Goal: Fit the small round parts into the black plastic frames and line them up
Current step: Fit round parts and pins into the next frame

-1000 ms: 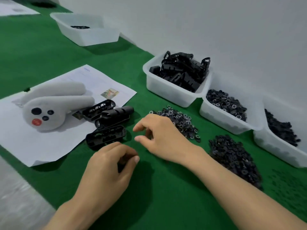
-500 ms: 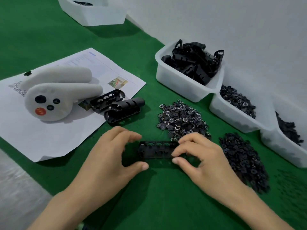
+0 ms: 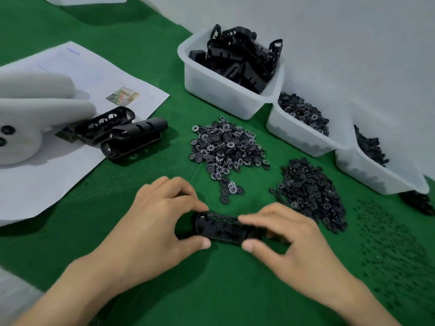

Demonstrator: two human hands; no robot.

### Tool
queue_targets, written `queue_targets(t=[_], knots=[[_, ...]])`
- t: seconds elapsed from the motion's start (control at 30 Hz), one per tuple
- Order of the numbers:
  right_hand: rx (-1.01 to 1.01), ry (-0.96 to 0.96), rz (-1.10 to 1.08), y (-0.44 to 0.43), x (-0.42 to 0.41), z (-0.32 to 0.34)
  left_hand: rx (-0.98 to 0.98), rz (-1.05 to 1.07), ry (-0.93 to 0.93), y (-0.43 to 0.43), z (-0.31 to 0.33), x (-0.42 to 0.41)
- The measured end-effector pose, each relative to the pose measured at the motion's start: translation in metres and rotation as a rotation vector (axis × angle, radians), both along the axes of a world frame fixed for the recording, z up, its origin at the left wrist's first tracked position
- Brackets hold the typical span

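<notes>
While the person leans over the green felt table cover [image 3: 211, 290], both hands meet on one long black plastic frame with rounded ends [image 3: 221, 228], which sits low over the felt, front and centre. The left hand [image 3: 155, 222] pinches the frame's left end between curled fingers above and thumb below. The right hand [image 3: 289, 241] grips the right end the same way, forefinger along the top edge and thumb under the near edge. The frame's open side faces up, showing a row of cut-outs.

Just beyond the hands lies a heap of small round black discs with white-marked faces [image 3: 226, 147], a few strays trailing towards the frame. To its right is a second heap of plain black round parts [image 3: 310, 194], and further right a scatter of tiny black bits [image 3: 388, 250].

Along the white wall [image 3: 329, 31] stand three translucent white plastic bins. The leftmost bin [image 3: 223, 90] is piled with more black frames [image 3: 242, 57]; the middle bin [image 3: 296, 132] and the right bin [image 3: 376, 175] hold small dark round parts.

At the left, two further black frames [image 3: 106, 123] [image 3: 136, 137] lie touching each other at the edge of a white printed paper sheet [image 3: 47, 180], beside a pale grey padded object with dark spots [image 3: 30, 114].
</notes>
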State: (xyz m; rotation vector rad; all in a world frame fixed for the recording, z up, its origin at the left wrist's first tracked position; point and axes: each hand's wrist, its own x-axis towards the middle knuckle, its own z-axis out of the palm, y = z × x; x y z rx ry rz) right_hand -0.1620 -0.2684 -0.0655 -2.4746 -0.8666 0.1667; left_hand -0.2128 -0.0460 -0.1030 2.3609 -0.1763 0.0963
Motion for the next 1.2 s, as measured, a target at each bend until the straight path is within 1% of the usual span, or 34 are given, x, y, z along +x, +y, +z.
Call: queue_targets(t=[0.1,0.17,0.23,0.27,0.37,0.53,0.63,0.73,0.93,1.03,1.2], knots=[[0.043,-0.084,-0.103,0.011,0.025,0.002,-0.001,-0.007,-0.003,0.0,-0.001,0.0],[-0.041,-0.113,-0.123,0.025,0.043,-0.002,0.008,-0.007,-0.014,0.0,-0.001,-0.001],[-0.134,-0.087,-0.091,0.036,0.052,-0.008,0.024,-0.015,-0.021,0.0,-0.001,-0.002],[-0.142,-0.067,-0.069,0.04,0.054,-0.009,0.028,-0.022,-0.023,0.0,-0.001,-0.002],[-0.071,-0.04,-0.014,0.043,0.048,-0.008,0.033,-0.044,-0.023,0.002,0.0,-0.003],[0.028,0.04,0.023,0.022,0.03,-0.004,0.062,-0.06,-0.018,0.001,0.0,-0.003],[0.086,0.039,-0.028,0.011,0.025,-0.004,0.094,-0.063,-0.007,-0.001,0.0,-0.003],[0.075,-0.011,-0.105,0.008,0.026,-0.006,0.107,-0.064,0.007,-0.005,0.002,-0.002],[0.036,-0.033,-0.116,0.02,0.031,-0.011,0.075,-0.059,0.001,-0.007,0.001,-0.001],[0.019,-0.025,-0.1,0.025,0.035,-0.009,0.067,-0.053,-0.004,-0.006,0.001,-0.002],[-0.013,0.043,-0.083,0.027,0.037,-0.006,0.032,-0.047,-0.017,-0.005,0.001,-0.004]])
